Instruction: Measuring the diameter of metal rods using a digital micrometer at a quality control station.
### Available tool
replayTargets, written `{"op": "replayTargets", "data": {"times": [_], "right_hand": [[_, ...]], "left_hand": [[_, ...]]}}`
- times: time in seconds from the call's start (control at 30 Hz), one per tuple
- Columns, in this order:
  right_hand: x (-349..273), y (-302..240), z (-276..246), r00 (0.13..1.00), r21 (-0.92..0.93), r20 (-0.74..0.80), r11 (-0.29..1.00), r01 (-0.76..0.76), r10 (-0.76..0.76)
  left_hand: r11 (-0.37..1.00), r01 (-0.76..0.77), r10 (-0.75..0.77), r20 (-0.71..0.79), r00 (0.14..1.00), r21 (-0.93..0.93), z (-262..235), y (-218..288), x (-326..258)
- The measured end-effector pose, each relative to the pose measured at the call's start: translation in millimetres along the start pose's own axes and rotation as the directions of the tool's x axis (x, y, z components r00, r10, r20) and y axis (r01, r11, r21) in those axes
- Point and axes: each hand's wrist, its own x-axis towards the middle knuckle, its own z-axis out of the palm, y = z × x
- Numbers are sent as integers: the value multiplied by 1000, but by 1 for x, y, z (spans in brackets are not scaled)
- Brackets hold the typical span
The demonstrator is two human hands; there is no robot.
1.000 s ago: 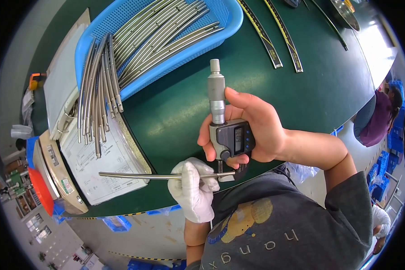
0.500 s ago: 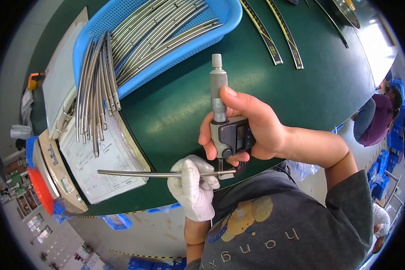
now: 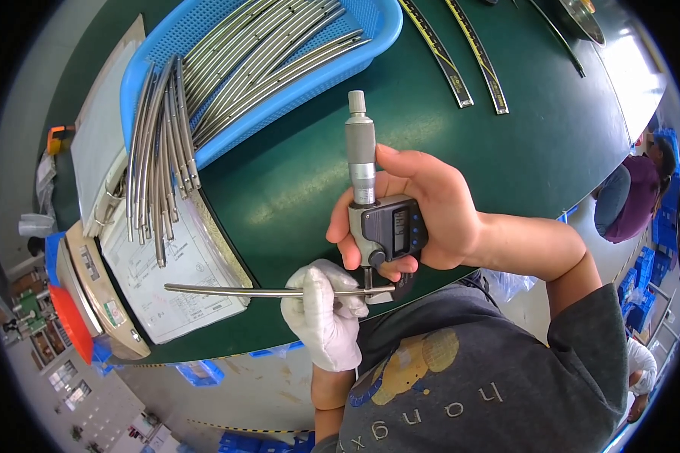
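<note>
Fingers [image 3: 400, 162] of your bare right hand [image 3: 431, 215] wrap tight around a digital micrometer [image 3: 381, 226], its thimble pointing up and away from you, its measuring end low beside your chest. Your gloved left hand [image 3: 325, 313] pinches a thin metal rod [image 3: 242, 291], fist closed on it near its right end. That rod lies crosswise, long axis running left to right above the green worktop [image 3: 295, 181], its right tip meeting the micrometer's lower end; whether the tip sits fully between the faces cannot be told. Both wrists bend inward, hands touching. Beyond, more rods fill a blue basket [image 3: 378, 30], others lie on a paper sheet [image 3: 181, 279].
</note>
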Motion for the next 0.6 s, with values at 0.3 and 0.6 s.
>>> {"op": "replayTargets", "data": {"times": [0.3, 0.6], "right_hand": [[-1, 2, 2, 998, -145, -20, 988, 61, -65], [1, 2, 4, 998, -189, -47, 981, 41, -51]], "left_hand": [[999, -34, 33, -47, 998, -18, 6, 0, 0], [999, -26, 29, -98, 995, 39, 7, 3, 0]]}}
